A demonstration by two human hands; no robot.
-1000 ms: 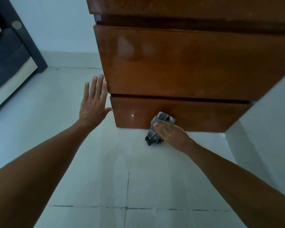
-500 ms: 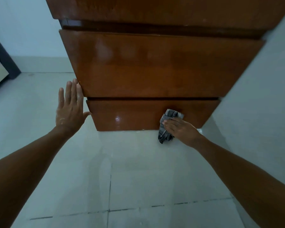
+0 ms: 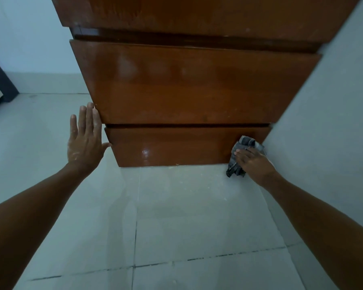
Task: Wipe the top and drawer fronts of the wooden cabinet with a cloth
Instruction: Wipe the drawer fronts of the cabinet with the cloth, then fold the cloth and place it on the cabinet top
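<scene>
Pale, glossy floor tiles (image 3: 176, 216) with dark grout lines run up to a tall glossy brown wooden cabinet (image 3: 187, 86) standing against a plain light wall (image 3: 333, 122). Its flat, handle-free drawer fronts shine with soft reflections. At the right end of the lowest drawer front (image 3: 176, 145), the right hand (image 3: 254, 162) presses a crumpled grey checked cloth (image 3: 242, 147) against the wood, fingers clamped over the bunched fabric, whose tail hangs past the drawer's bottom edge. The left hand (image 3: 85, 141) lies flat against the cabinet's left side, fingers straight, spread open, holding nothing.
</scene>
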